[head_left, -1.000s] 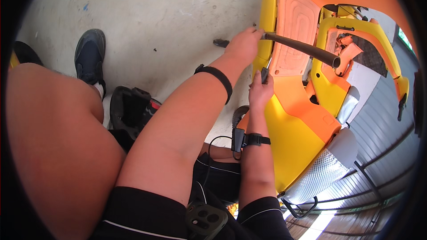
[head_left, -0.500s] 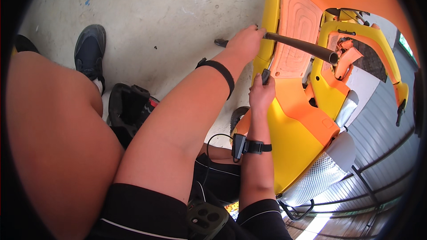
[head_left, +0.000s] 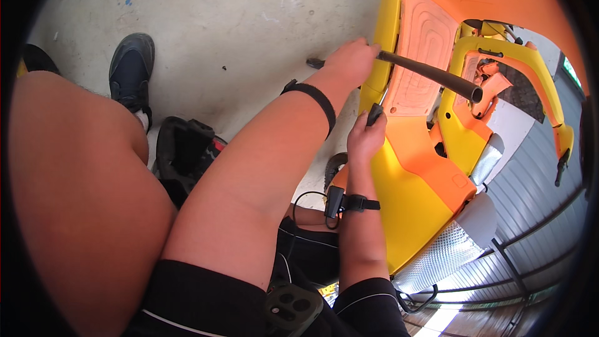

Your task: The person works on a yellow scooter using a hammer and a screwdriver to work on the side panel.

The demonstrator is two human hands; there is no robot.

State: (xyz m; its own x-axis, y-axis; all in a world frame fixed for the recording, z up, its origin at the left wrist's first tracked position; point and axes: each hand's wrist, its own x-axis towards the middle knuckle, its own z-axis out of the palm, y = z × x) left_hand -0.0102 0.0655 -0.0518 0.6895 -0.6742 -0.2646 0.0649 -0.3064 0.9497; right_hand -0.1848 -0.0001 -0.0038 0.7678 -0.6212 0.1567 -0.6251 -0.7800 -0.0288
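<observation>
My left hand (head_left: pixel 353 60) is wrapped round a long dark metal tube (head_left: pixel 429 73), its hollow end pointing right over the pink floorboard (head_left: pixel 419 36) of a yellow-and-orange vehicle body (head_left: pixel 418 207). Past my knuckles on the left, a short black piece (head_left: pixel 315 63) sticks out; I cannot make out what it is. Below the tube my right hand (head_left: pixel 365 134) is closed on a tool with a black handle (head_left: pixel 375 113), held against the yellow side panel; its working end is hidden or too small to tell.
A second yellow-and-orange frame (head_left: pixel 540 75) stands at the right beside silver padded covers (head_left: pixel 437 259). Pale concrete floor (head_left: pixel 237 12) stretches across the upper left, with a dark shoe (head_left: pixel 130 65) and an open black bag (head_left: pixel 186 153). A corrugated metal wall (head_left: pixel 536 193) shows at the far right.
The vehicle, tube and both hands appear slightly further right and lower in the view. Both grips look the same as a second ago.
</observation>
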